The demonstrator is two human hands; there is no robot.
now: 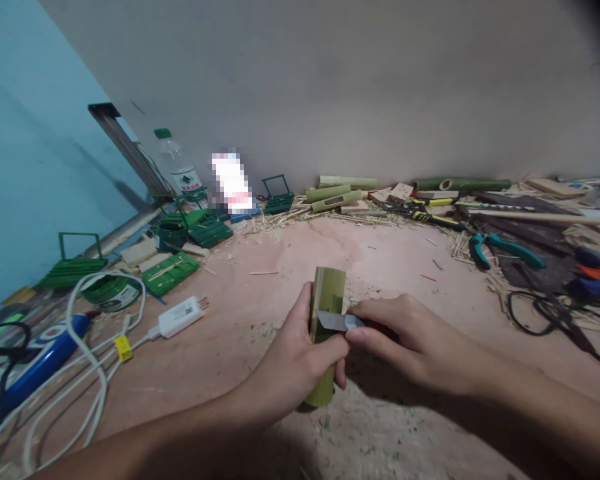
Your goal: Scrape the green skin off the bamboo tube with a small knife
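My left hand (303, 353) is wrapped around a yellow-green piece of bamboo (336, 288), held upright and slightly tilted above the table. Its near edge looks split or cut straight. In my right hand (400, 333) is a utility knife (353, 323), gripped close to the blade. The blade (331, 321) lies across the bamboo's face, its tip at the left edge. My left thumb reaches over the bamboo and touches or nearly touches my right fingertips. Most of the knife's handle is hidden inside my right hand.
Green miniature bamboo pieces (210, 228), a water bottle (180, 163) and a blurred bright screen (233, 183) stand at the back left. A white charger (180, 319) with cable lies left. Bamboo tubes (337, 200), teal-handled pliers (505, 250) and black-framed glasses (533, 313) lie back and right.
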